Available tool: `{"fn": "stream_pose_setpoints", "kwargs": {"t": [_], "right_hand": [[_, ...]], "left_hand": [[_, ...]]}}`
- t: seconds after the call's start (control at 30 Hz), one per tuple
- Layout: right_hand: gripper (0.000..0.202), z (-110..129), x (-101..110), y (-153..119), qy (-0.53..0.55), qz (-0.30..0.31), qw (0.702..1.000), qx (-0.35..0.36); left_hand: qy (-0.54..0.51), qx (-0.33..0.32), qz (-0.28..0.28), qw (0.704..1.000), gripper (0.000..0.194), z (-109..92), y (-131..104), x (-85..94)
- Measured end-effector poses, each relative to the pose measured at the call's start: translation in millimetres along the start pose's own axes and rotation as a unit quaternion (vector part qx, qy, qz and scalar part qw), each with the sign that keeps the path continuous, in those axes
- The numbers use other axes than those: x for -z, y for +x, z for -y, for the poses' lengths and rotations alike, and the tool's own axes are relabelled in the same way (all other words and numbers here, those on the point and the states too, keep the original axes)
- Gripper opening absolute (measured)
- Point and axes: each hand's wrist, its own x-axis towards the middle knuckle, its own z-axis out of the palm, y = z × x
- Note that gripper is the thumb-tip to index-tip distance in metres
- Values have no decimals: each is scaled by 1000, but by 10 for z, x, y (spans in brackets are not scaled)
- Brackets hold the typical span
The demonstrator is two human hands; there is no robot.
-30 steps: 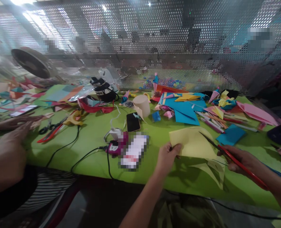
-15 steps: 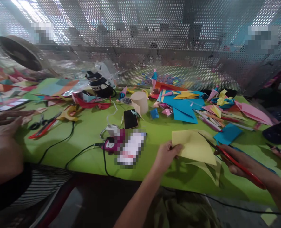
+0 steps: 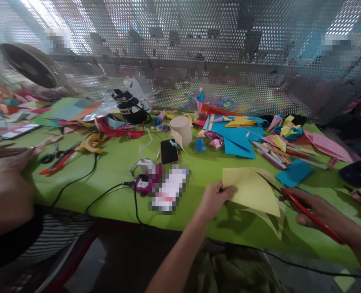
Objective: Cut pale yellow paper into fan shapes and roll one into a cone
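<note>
My left hand (image 3: 215, 197) pinches the left edge of a yellow sheet of paper (image 3: 249, 187), thumb on top, above the front part of the green table. In my right hand (image 3: 316, 209) is a pair of red-handled scissors (image 3: 307, 215), fingers wrapped round the handle. Its dark blades lie along the sheet's upper right side, where a curved strip is partly cut away. Yellow paper also hangs below the sheet's lower right corner. A blue paper piece (image 3: 294, 173) lies just beyond the scissors.
A phone (image 3: 170, 190) with a lit screen lies left of my left hand, beside a purple power strip (image 3: 146, 183) with cables. Farther back are a dark phone (image 3: 169, 151), a paper roll (image 3: 182, 130), blue sheets (image 3: 234, 134) and pens (image 3: 270, 156). Another person's arm (image 3: 9, 187) rests at left.
The view has shifted slightly. My left hand keeps its pinch on the yellow paper, and the scissors stay at its upper right side with little visible movement.
</note>
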Motion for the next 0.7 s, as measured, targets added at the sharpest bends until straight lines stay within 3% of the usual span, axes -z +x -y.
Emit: {"fn": "stream_pose_setpoints", "kwargs": {"t": [0.27, 0.5, 0.7], "right_hand": [[78, 5, -8, 18, 4, 28, 1000, 2], [62, -6, -43, 44, 25, 13, 999, -38], [78, 12, 81, -10, -35, 44, 998, -13]], "left_hand": [[-1, 25, 38, 999, 49, -18, -14, -5], [-3, 27, 45, 999, 49, -19, -15, 4], [0, 35, 52, 998, 49, -24, -16, 17]]}}
